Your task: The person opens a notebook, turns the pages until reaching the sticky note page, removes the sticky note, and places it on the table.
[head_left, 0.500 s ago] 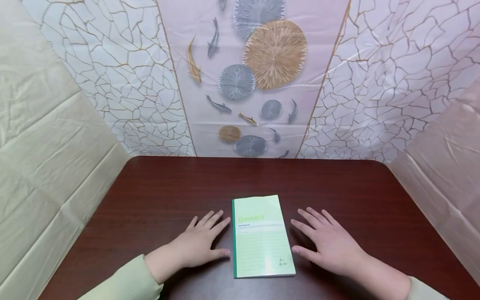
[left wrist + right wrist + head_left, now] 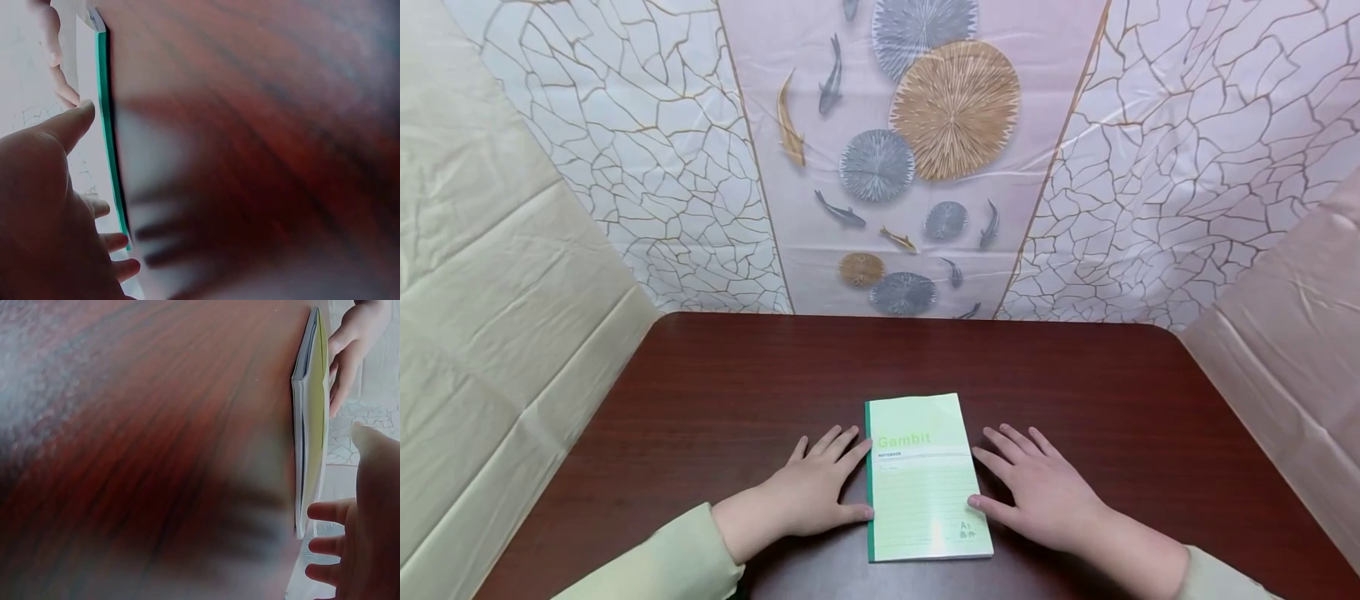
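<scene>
A pale green notebook point(image 2: 921, 483) with a dark green spine and "Gambit" on its cover lies flat on the table. At its spine side is my left hand point(image 2: 816, 492), fingers spread, with index fingertip and thumb tip right at the spine. My right hand point(image 2: 1045, 492) spreads its fingers along the opposite edge, and its thumb tip overlaps the cover's right margin in the head view. In the left wrist view the green spine point(image 2: 107, 119) runs beside the left thumb. The page edges point(image 2: 299, 444) face the right hand in the right wrist view.
The dark red-brown wooden table point(image 2: 760, 367) spreads around the notebook. Behind it hangs a patterned cloth point(image 2: 880, 233) with fish and round motifs. Plain beige cloth walls point(image 2: 520, 333) flank the table on the left and right.
Both hands have moved inward to the notebook's edges, the left hand to the right and the right hand to the left. The notebook shows almost no movement.
</scene>
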The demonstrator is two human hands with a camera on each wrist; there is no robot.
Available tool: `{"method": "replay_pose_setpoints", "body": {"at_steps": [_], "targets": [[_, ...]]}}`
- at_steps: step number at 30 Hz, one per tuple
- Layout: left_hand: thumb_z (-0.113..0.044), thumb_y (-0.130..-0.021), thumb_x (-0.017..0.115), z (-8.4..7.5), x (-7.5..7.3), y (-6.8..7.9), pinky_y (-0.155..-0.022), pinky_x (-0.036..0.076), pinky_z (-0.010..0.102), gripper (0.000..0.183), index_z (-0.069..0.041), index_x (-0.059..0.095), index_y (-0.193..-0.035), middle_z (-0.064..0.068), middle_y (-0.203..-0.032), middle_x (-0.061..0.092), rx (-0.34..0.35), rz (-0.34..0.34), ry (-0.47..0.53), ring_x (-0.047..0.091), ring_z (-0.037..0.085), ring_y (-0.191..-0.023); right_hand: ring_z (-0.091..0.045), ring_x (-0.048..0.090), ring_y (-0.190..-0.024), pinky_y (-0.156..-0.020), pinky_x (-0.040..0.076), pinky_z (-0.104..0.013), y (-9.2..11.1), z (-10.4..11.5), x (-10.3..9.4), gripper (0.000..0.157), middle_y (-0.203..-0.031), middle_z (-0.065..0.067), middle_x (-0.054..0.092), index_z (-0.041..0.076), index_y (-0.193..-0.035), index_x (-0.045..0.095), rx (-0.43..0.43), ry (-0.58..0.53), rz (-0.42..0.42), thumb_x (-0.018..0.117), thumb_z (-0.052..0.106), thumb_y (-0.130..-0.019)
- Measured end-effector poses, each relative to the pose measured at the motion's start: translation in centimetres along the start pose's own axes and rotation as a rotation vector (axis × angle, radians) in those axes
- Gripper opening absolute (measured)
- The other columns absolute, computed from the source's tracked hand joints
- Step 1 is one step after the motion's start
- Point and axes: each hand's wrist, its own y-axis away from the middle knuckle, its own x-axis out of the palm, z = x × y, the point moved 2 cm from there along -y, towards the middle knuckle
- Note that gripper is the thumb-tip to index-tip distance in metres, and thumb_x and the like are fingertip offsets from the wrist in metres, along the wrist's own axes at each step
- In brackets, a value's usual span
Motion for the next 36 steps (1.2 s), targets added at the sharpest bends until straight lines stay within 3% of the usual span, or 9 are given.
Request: {"method": "replay_pose_setpoints", "body": {"at_steps": [19,30,33,36], "targets": [[-0.076,-0.087,0.049,0.0,0.4,-0.3,-0.114,0.012,0.066,0.091,-0.026,0.021,-0.159,0.005,-0.165,0.015,-0.011,0.019,-0.018,0.01,0.028,-0.152,-0.033,0.038,-0.141,-0.115,0.023,-0.056,0.0,0.2,0.4,0.076,-0.151,-0.009,0.046,0.018,-0.143,0.054,0.0,-0.002,-0.007,0.042,0.073,-0.092],[-0.073,-0.088,0.051,-0.1,0.2,-0.1,-0.115,0.013,0.063,0.09,-0.025,0.024,-0.158,0.005,-0.164,0.019,-0.017,0.007,-0.01,0.014,0.029,-0.151,-0.031,0.039,-0.141,-0.115,0.022,-0.055,0.0,0.6,-0.3,0.068,-0.149,-0.008,0.048,0.013,-0.142,0.055,0.049,-0.132,-0.023,0.046,0.064,-0.097],[-0.071,-0.089,0.053,-0.2,0.0,-0.1,-0.115,0.015,0.061,0.087,-0.024,0.027,-0.158,0.006,-0.163,0.024,-0.026,-0.032,-0.008,0.019,0.031,-0.15,-0.03,0.041,-0.14,-0.115,0.022,-0.054,0.0,0.9,-0.8,0.066,-0.147,-0.007,0.05,0.012,-0.141,0.056,0.055,-0.166,-0.041,0.047,0.061,-0.098],[-0.067,-0.091,0.053,-0.2,-0.5,-0.1,-0.115,0.02,0.059,0.081,-0.021,0.033,-0.156,0.007,-0.159,0.032,-0.04,-0.118,0.002,0.027,0.033,-0.146,-0.029,0.043,-0.139,-0.115,0.025,-0.053,-0.1,1.2,-1.3,0.062,-0.145,-0.006,0.051,0.01,-0.139,0.056,0.059,-0.208,-0.058,0.047,0.057,-0.099]]}}
